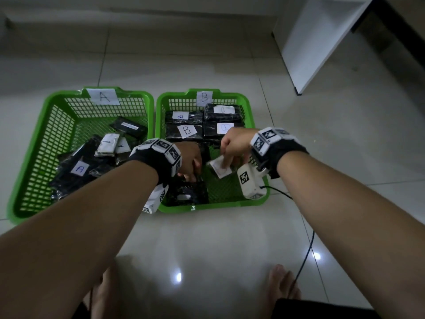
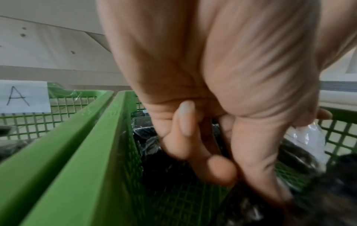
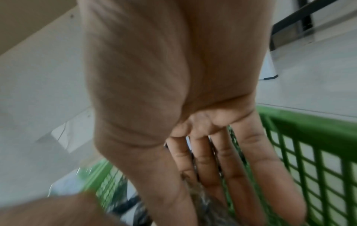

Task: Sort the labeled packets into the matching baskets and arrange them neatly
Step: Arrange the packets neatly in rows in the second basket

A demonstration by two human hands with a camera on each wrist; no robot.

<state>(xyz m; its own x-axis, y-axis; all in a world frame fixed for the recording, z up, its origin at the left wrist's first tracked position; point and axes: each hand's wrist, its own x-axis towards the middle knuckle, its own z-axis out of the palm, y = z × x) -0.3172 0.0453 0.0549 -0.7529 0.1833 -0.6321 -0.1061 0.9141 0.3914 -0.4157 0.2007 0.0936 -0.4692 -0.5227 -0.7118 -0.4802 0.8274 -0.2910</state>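
Observation:
Two green baskets stand side by side on the floor: basket A [image 1: 30, 143] on the left, basket B [image 1: 218, 204] on the right. Several black packets marked A [image 1: 79, 169] lie jumbled in basket A. Packets marked B [image 1: 187, 130] sit in neat rows at the back of basket B. Both hands are down in the front half of basket B. My left hand [image 1: 192, 171] has its fingers curled and grips a black packet [image 1: 188, 194] there. My right hand [image 1: 226, 162] pinches a tilted packet by its white label [image 1: 219, 168]; the letter on it is hidden.
The baskets' rims [image 2: 92, 152] touch along the middle. A white furniture panel [image 1: 322, 42] stands at the back right. A black cable [image 1: 308, 245] runs from my right wrist across the tiled floor, past my bare feet [image 1: 282, 284].

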